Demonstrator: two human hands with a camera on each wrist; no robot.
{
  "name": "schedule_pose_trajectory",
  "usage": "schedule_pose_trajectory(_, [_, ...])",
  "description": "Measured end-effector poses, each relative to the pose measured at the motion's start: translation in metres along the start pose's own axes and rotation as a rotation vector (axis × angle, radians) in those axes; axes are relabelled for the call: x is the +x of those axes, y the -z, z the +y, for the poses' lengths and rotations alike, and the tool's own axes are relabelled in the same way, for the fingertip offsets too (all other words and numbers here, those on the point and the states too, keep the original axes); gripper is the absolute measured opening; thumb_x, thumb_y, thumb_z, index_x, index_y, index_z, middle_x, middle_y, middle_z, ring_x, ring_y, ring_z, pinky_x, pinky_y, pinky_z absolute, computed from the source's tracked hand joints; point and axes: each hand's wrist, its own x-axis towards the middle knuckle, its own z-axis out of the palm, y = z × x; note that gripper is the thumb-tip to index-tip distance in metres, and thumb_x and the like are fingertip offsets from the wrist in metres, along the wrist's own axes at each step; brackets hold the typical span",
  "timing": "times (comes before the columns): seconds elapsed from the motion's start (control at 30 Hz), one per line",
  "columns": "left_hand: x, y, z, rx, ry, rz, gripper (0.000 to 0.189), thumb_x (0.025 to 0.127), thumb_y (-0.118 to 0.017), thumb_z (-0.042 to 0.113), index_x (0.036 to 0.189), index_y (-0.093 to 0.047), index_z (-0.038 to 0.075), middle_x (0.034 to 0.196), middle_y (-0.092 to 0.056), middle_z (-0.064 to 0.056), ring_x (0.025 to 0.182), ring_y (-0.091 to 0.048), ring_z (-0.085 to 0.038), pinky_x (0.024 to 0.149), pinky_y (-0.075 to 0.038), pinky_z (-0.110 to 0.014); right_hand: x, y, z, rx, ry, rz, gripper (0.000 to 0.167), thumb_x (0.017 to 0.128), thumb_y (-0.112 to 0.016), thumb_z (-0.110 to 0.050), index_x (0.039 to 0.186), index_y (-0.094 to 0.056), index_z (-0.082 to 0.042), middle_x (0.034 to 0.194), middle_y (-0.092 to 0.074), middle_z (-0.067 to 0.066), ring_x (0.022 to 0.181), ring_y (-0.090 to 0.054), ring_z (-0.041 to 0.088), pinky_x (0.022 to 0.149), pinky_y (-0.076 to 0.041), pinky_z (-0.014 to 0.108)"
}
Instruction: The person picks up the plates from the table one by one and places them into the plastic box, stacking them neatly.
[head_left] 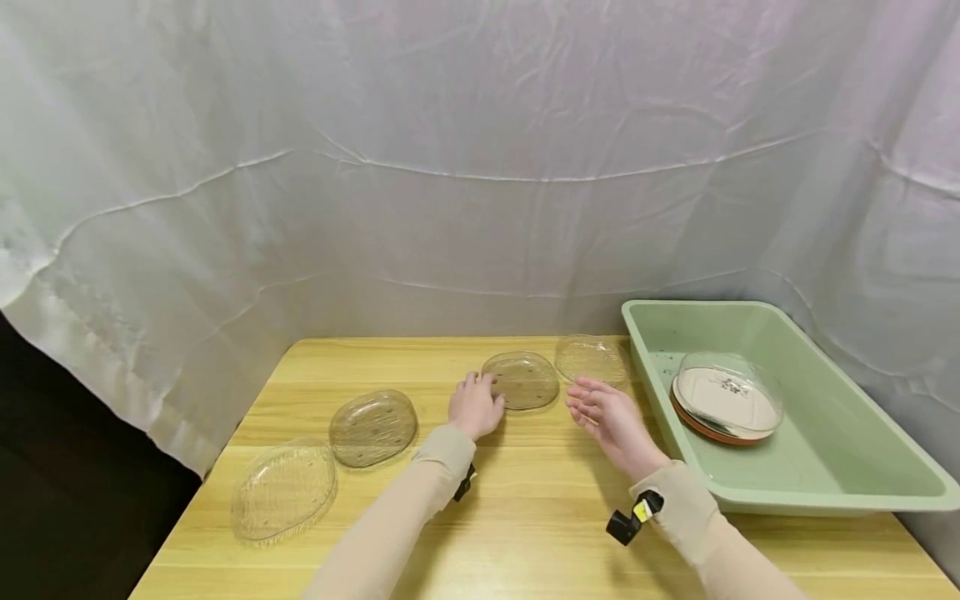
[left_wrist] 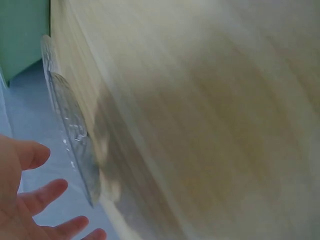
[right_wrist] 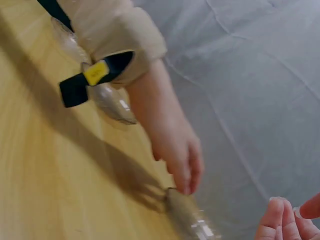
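Observation:
My left hand [head_left: 476, 406] hovers with loosely bent fingers at the left edge of a brown-tinted see-through oval dish [head_left: 522, 382]. In the left wrist view its fingers [left_wrist: 46, 195] are spread and hold nothing. Just right of that dish lies a clear dish [head_left: 591, 358] of similar shape. Close in front of the clear dish is my right hand [head_left: 611, 421], fingers extended, palm turned inward, nothing held. Further left on the table lie another brown-tinted dish [head_left: 372, 428] and another clear dish [head_left: 285, 490], with the clear one nearer the front.
A large green tub [head_left: 832, 417] stands on the right of the wooden table [head_left: 525, 517]. Inside it is a stack with a cream plate [head_left: 723, 400], a clear dish over it and an orange-brown rim beneath. A grey-white curtain [head_left: 480, 208] hangs behind and around the table.

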Motion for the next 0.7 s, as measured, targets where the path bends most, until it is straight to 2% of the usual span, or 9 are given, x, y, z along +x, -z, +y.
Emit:
schedule_pose_trajectory(0.17, [0.001, -0.003, -0.004, -0.031, 0.043, 0.000, 0.043, 0.103, -0.056, 0.031, 0.142, -0.056, 0.013, 0.146, -0.049, -0.021, 0.130, -0.051, -0.041, 0.100, -0.050, -0.056, 0.008, -0.002, 0.018, 0.027, -0.049, 0.013, 0.056, 0.099, -0.034, 0.002, 0.155, -0.026, 0.006, 0.120, -0.056, 0.007, 0.097, -0.060, 0.009, 0.084, -0.053, 0.015])
schedule_pose_trajectory(0.47, [0.008, -0.010, -0.011, -0.033, 0.101, -0.013, 0.042, 0.103, -0.055, 0.035, 0.140, -0.058, 0.014, 0.144, -0.052, -0.018, 0.127, -0.052, -0.040, 0.099, -0.050, -0.056, 0.012, -0.004, 0.029, 0.041, -0.068, 0.024, 0.059, 0.097, -0.040, 0.005, 0.155, -0.025, 0.009, 0.111, -0.058, 0.004, 0.098, -0.059, 0.011, 0.083, -0.052, 0.014])
schedule_pose_trajectory(0.7, [0.012, -0.012, -0.011, -0.028, 0.112, -0.013, 0.041, 0.101, -0.058, 0.037, 0.135, -0.061, 0.013, 0.143, -0.054, -0.018, 0.126, -0.054, -0.040, 0.099, -0.050, -0.056, 0.015, -0.004, 0.034, 0.030, -0.083, 0.030, 0.059, 0.097, -0.041, 0.002, 0.154, -0.027, 0.009, 0.130, -0.053, 0.015, 0.102, -0.060, 0.012, 0.087, -0.053, 0.015])
